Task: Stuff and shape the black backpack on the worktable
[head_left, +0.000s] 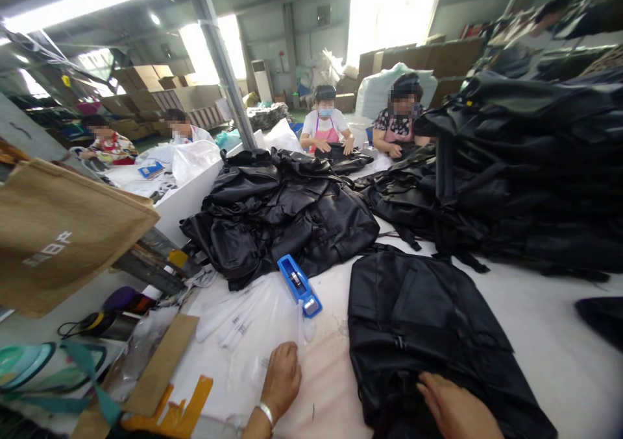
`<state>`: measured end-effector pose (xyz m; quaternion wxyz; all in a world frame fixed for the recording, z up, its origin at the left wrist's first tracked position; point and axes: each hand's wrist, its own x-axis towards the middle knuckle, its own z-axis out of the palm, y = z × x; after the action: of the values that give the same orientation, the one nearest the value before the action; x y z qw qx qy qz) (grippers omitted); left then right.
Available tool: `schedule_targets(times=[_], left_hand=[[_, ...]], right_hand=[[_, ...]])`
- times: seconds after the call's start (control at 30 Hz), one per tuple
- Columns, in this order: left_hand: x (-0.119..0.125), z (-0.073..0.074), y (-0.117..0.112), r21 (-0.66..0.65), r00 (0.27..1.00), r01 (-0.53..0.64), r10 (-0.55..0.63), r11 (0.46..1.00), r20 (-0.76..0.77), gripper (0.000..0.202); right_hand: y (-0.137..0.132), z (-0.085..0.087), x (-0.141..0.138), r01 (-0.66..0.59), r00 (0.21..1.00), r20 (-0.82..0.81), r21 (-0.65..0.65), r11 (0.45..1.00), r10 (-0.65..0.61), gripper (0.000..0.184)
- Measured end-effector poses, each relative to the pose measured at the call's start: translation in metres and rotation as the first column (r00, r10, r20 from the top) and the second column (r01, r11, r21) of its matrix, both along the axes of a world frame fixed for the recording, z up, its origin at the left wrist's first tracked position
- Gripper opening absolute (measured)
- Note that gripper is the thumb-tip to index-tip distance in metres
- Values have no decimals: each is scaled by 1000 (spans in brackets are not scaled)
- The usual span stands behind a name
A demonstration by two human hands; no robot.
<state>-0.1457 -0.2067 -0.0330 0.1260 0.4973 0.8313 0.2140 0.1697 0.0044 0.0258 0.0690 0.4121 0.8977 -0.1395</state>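
Fingers together, the right hand is apparently steadying the bag beneath, while the left hand is resting curled by plastic, both pinches unclear, the next move likely needing firmer grip.

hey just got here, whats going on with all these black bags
Someone's right hand rests on the near end of a black bag lying flat on the white table. Their left hand is at the edge of some clear plastic bags. A blue tape dispenser sits just beyond, next to a pile of black bags.
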Motion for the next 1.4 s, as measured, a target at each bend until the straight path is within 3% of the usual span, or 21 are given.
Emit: schedule_targets(times=[0.13, 0.23, 0.33, 0.5, 0.57, 0.7, 0.8, 0.93, 1.1, 1.23, 1.4], left_hand=[[-1, 1, -5, -49, 983, -107, 113, 993, 144, 13], [-6, -1, -10, -115, 964, -187, 205, 976, 167, 15], [-12, -3, -14, -182, 982, -148, 167, 972, 89, 33], [-16, 2, 4, -387, 997, 35, -56, 921, -44, 81], [-18, 6, 17, -449, 996, 71, -86, 891, -13, 85], [-26, 7, 32, -527, 999, 34, -13, 849, 44, 81], [-34, 1, 29, -519, 997, -29, 62, 854, 46, 80], [-40, -9, 22, -479, 991, -65, 114, 876, 73, 79], [-44, -8, 25, -508, 982, -118, 175, 853, 66, 80], [-48, -5, 29, -481, 980, -131, 187, 867, 69, 80], [-50, -5, 33, -505, 981, -112, 175, 856, 79, 81]], right_hand=[[-10, 29, -41, -73, 995, -79, -162, 984, 61, 39], [-14, 35, -77, -132, 977, -197, -269, 954, 79, 40], [-15, 22, -118, -172, 946, -315, -308, 936, 70, 44], [-1, -16, -198, -168, 925, -381, -422, 891, -6, 69], [6, -29, -227, -160, 920, -389, -485, 860, -49, 82], [9, -45, -265, -176, 930, -366, -540, 823, -41, 98], [-3, -50, -280, -84, 951, -300, -470, 878, -69, 101], [-18, -57, -288, 76, 948, -270, -331, 941, -172, 82], [-14, -61, -286, -20, 950, -309, -197, 980, -42, 62], [-9, -45, -288, -84, 951, -307, -161, 983, 31, 58], [-17, -25, -299, -47, 963, -269, -156, 987, 3, 49]])
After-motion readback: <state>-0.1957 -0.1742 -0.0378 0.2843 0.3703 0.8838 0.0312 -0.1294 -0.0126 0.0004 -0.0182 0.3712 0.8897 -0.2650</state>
